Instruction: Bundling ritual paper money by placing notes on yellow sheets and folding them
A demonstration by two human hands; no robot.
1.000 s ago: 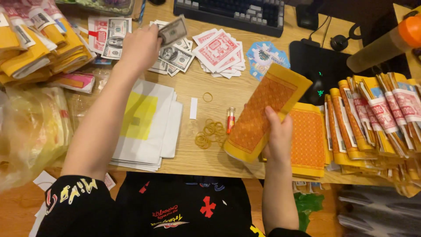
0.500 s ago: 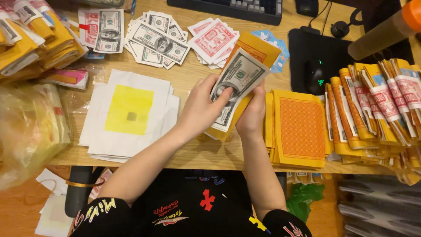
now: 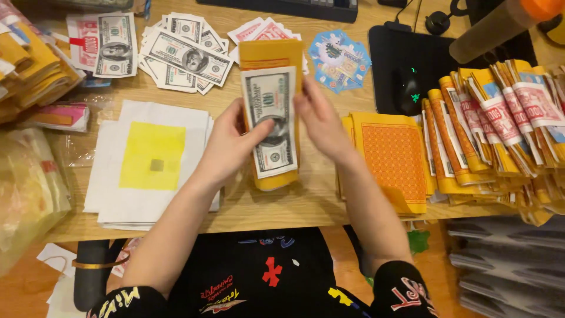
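Banknotes, a stack of grey-green play bills lying lengthwise on a longer yellow paper bundle, sit between your two hands above the front-middle of the wooden tabletop. Your left hand curls around the stack's left edge with its thumb pressed flat on the top bill, while your right hand grips the right edge, fingers loosely bent and closed on the bundle. Just left lies a pile of white sheets with a yellow square; just right, orange patterned paper.
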